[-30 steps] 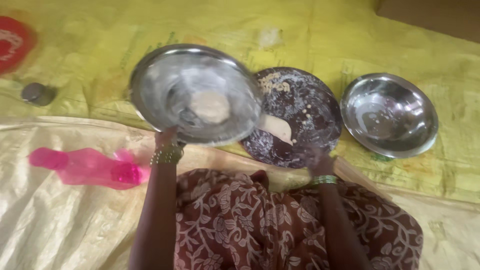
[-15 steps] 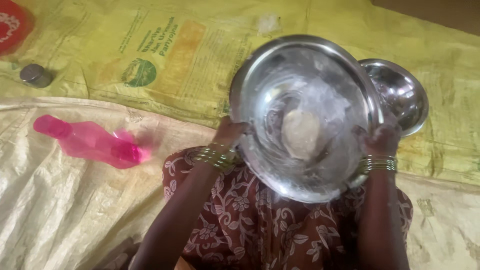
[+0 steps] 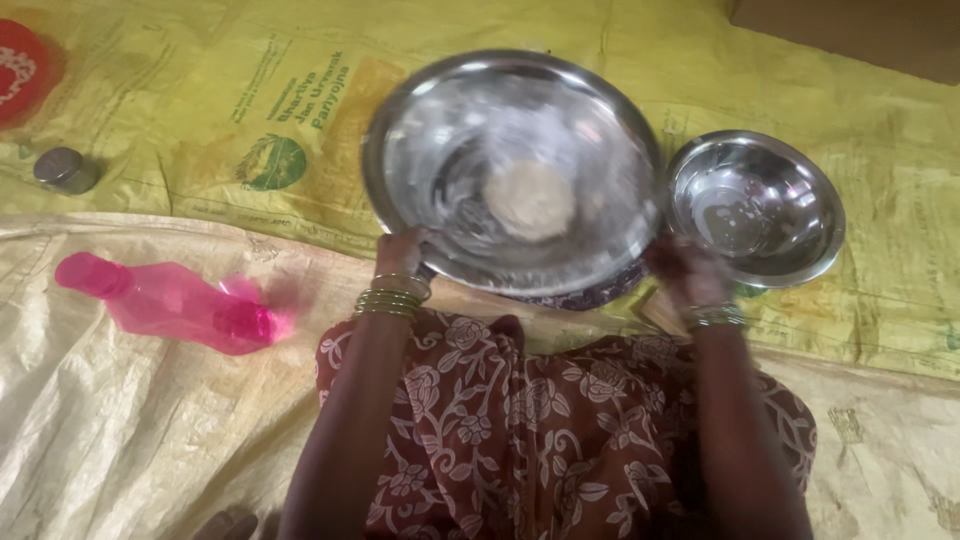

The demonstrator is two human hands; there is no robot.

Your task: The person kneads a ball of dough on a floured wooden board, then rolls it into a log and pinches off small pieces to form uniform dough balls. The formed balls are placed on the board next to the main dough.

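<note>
the big steel bowl [image 3: 512,170] is a wide, shallow round of polished metal, its inside dusted with a pale floury film, and a lump of dough [image 3: 530,200] sits in it, rounded and matte, a little right of the middle. the left hand [image 3: 402,255] is closed on the rim at about eight o'clock, fingers wrapped over the edge, a stack of thin metal bangles at the wrist. the right hand [image 3: 685,270] is at the rim near four o'clock; it is blurred, so i cannot tell whether it grips or only touches. under the bowl's near edge a sliver of a dark patterned plate [image 3: 590,293] shows.

at three o'clock from the bowl, just beside it, stands a smaller steel bowl [image 3: 756,208], deeper and shiny. at nine o'clock, well apart, a translucent pink plastic bottle [image 3: 165,303] lies on its side on a creased cream woven sheet [image 3: 120,430]; a small grey metal lid [image 3: 65,170] rests further off at ten o'clock on the glossy yellow printed sack [image 3: 200,110].

half a second ago the bowl was tipped up toward the face, hiding most of the small bowl; now it is lowered and flatter, over the dark plate, and the small bowl shows whole.
</note>
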